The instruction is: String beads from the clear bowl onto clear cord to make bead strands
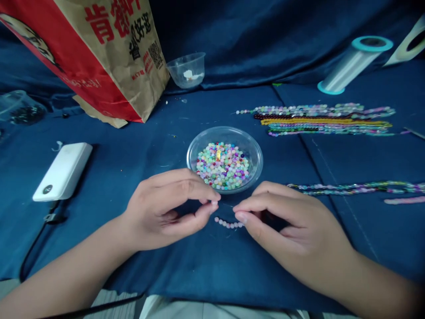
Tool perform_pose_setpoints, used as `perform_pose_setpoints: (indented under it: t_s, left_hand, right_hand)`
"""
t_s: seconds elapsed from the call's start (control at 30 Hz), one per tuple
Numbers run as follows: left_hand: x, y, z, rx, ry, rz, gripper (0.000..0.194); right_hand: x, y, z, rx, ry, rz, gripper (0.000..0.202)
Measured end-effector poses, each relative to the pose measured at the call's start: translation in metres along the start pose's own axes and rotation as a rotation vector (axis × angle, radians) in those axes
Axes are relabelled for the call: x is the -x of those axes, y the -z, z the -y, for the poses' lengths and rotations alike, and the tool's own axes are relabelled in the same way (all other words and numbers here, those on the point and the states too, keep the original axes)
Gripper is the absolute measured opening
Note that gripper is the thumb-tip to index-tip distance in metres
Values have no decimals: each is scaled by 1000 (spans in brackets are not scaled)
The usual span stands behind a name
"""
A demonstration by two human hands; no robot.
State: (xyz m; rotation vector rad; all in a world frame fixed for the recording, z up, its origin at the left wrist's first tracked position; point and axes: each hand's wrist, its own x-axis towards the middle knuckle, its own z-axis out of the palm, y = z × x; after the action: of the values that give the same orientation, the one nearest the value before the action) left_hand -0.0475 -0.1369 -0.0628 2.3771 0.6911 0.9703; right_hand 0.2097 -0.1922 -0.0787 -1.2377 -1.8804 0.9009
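Pink bead (214, 203) is near the middle of the frame, pinched by the left hand (162, 204) between thumb and finger. Just beside it, the right hand (295, 226) has its fingertips squeezed together on a thin thread (227, 205). A short row of pink beads (229, 223) lies below, by the right thumb. Right above the hands, in the middle, is a round clear bowl (258, 155) with lots of colorful little beads (222, 170) inside. Long bead strings (325, 120) lie at the upper right, near a shiny spool (352, 66).
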Motion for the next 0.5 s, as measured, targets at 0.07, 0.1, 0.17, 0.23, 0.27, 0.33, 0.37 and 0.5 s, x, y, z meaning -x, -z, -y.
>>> perform_pose_setpoints:
  t_s: [0.07,0.1,0.17,0.23,0.27,0.33,0.37,0.5]
  left_hand:
    - [1,-1,3,7,3,1,21]
    - [1,-1,4,5,0,5,20]
    - [1,-1,6,-1,-12,21,20]
    - [0,-2,8,-3,-25,29,20]
    - [0,-3,8,-3,-30,34,20]
    - [0,-4,8,-3,-27,40,18]
    - [0,-4,8,-3,-21,42,17]
    - [1,-4,10,12,-18,64,13]
  right_hand:
    - [1,0,0,1,16,3,21]
    - [1,0,0,-2,15,5,21]
    - [1,0,0,-8,13,4,21]
    - [0,0,1,-12,14,-4,20]
    - [0,0,1,-15,15,-6,20]
    - [0,0,1,-21,12,-5,20]
    - [0,0,1,-22,8,-2,20]
    - [1,0,1,-19,-2,11,21]
